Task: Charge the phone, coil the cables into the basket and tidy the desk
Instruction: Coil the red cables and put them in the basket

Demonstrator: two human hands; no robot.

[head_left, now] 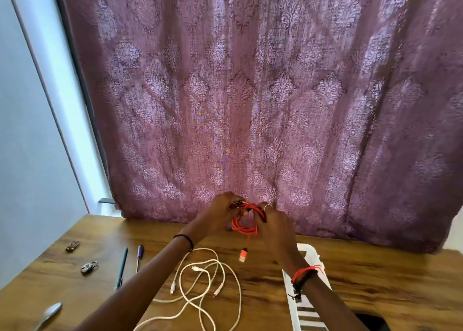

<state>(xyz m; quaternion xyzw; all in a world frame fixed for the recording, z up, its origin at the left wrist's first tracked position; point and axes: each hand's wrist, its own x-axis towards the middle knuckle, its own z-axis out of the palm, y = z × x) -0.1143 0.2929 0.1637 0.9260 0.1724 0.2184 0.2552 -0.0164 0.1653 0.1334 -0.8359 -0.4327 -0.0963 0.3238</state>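
Note:
Above the far middle of the wooden desk [375,280], my left hand [220,214] and my right hand [275,226] both grip an orange-red cable [244,226] wound into a small coil. Its loose end hangs down with an orange plug [243,253] just over the desk. White cables [208,288] lie tangled and uncoiled on the desk below my left forearm. A white slatted basket [309,255] stands at the right, partly hidden under my right forearm. No phone is in view.
Two pens [122,265] [139,256] lie left of the white cables. Two small clips [72,245] [89,267] and a spoon [48,314] rest near the left edge. A purple patterned curtain [250,92] hangs behind the desk.

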